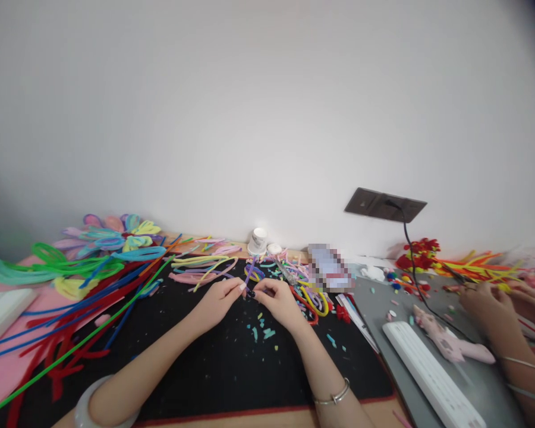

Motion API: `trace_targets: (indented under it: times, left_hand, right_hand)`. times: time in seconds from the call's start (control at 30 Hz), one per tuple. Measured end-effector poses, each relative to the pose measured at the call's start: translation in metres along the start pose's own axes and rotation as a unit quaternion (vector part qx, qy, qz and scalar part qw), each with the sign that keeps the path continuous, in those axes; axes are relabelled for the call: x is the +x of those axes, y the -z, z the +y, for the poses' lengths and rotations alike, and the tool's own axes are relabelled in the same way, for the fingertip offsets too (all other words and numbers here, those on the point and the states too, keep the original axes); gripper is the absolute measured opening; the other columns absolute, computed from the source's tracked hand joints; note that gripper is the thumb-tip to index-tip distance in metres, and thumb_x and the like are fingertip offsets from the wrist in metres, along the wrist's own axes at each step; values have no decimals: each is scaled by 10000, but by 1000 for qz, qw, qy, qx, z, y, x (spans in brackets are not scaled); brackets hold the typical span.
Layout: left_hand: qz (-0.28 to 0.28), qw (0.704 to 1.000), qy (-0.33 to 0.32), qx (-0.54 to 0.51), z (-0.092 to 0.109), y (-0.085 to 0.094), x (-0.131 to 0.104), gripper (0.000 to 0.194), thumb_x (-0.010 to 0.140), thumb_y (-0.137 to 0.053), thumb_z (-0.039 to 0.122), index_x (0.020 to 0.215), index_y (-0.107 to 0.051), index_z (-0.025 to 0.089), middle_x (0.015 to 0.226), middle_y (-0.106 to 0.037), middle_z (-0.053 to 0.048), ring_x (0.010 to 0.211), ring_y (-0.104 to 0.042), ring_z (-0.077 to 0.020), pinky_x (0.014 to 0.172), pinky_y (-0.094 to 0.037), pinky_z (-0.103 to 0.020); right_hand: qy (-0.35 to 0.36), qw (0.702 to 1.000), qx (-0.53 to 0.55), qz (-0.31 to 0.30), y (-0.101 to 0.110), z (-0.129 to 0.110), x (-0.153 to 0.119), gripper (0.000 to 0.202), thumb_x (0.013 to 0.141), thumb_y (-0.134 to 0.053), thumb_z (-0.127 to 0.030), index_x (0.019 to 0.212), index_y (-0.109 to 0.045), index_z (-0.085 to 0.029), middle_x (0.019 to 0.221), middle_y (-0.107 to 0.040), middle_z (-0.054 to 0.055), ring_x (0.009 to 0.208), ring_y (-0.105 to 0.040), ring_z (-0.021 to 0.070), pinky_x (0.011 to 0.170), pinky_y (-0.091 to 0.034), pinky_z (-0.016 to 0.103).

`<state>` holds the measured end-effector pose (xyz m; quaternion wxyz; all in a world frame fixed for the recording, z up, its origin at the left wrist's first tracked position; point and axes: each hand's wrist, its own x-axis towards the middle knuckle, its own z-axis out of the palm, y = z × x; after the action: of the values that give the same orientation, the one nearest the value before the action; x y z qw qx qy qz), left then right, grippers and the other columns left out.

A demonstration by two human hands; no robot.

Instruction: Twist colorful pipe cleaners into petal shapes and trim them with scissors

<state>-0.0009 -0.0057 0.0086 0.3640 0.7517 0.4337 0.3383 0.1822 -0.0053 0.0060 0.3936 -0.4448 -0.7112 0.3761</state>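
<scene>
Left hand (223, 299), thumb and index pinched together on purple stem (250, 272), just above the black mat (232, 368). Right hand (280, 303) beside it, fingertips drawn in at the stem's lower end (can't tell if they grip it; a small dark bit there is too small to name). Purple stem points up and away from the person, toward the white cup (259, 239), long axis steep with a slight lean to the right at the top. Teal scraps (268, 334) lie on the mat below the hands. Long green stem (78, 352) runs diagonally at left, over red stems (57, 371). Blurred screen (331, 267) right of the cup. Further right, on a grey mat (386, 309): white strip (432, 374) and pink glue gun (457, 346); another person's hands (490, 309) at the far right (partly overlapping yellow and orange stems (477, 264)).
</scene>
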Motion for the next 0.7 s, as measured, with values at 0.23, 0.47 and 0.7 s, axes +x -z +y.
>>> trace_targets:
  times: [0.23,0.47,0.7]
  left_hand:
    - [23,999,21,-30,-4,-4,-1,319,875,-335,365,681,-501,173,554,-372,46,547,-372,-124,538,-281,-230]
    - [5,996,23,-81,-5,-7,1,334,886,-337,377,747,-552,163,576,-494,22,569,-455,-136,571,-346,-239]
    - [-50,998,-2,-48,1,-4,-2,351,865,-388,364,857,-670,155,710,-562,-14,706,-512,-157,696,-383,-243]
  right_hand:
    - [20,992,-91,80,0,-4,0,248,794,-490,-219,555,-538,-175,529,-492,-32,532,-454,111,558,-335,220]
    - [1,988,-88,124,1,-4,0,302,800,-516,-299,529,-474,-172,506,-424,-39,491,-374,98,507,-287,226]
    - [5,983,-38,180,2,-2,1,290,787,-526,-297,538,-454,-165,498,-379,-50,486,-333,87,493,-272,221]
